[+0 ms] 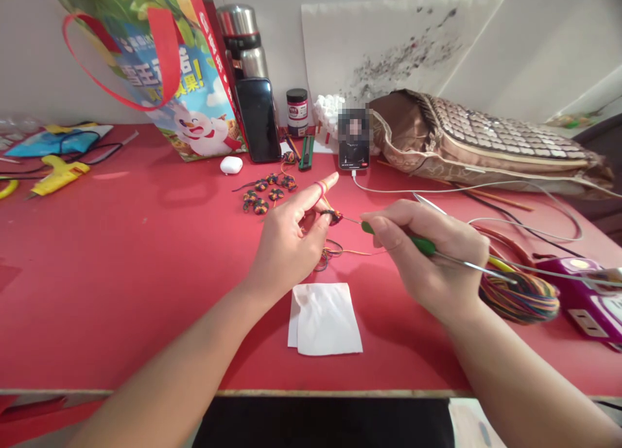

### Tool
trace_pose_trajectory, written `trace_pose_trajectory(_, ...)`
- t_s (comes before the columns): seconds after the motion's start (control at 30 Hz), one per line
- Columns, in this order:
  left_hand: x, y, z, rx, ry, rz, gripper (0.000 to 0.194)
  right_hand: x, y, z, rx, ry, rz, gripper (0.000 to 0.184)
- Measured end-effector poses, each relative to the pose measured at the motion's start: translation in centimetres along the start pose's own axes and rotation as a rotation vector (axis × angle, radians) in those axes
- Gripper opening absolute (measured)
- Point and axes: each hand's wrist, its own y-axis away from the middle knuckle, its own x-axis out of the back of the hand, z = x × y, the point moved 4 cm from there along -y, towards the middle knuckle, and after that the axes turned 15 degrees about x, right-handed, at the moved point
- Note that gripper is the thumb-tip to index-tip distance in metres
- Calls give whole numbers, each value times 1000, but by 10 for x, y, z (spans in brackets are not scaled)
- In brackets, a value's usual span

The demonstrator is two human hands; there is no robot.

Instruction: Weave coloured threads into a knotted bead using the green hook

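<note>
Between the thumb and fingers of my left hand (pixel 296 231) a small dark multicoloured crochet piece (pixel 333 216) is pinched. Yarn loops round my raised left index finger. My right hand (pixel 427 254) grips a crochet hook (pixel 424 244) by its green handle, and the thin metal tip reaches the crochet piece. Loose yarn (pixel 330 254) lies in a tangle under my left hand. Several finished-looking crochet rounds (pixel 276 194) lie beyond it, joined by strands. To the right of my right hand sits a multicoloured yarn ball (pixel 525 298).
White tissue (pixel 328 318) lies near the front edge of the red table (pixel 146 292). A leaning phone (pixel 260 121), a lit phone on a cable (pixel 354 144), a bag (pixel 194 79) and a cushion (pixel 466 134) line the back. A purple power strip (pixel 583 292) sits right, a glue gun (pixel 58 175) left.
</note>
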Motion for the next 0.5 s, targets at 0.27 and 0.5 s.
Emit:
trace_pose_trajectory(0.27,1,-1,2,36,66,-67,24,3,10,23,-213,-276,142,24)
trace_pose_trajectory(0.5,1,-4,1,101,258,-163,11,-3,6,32,-406,-554,223,29)
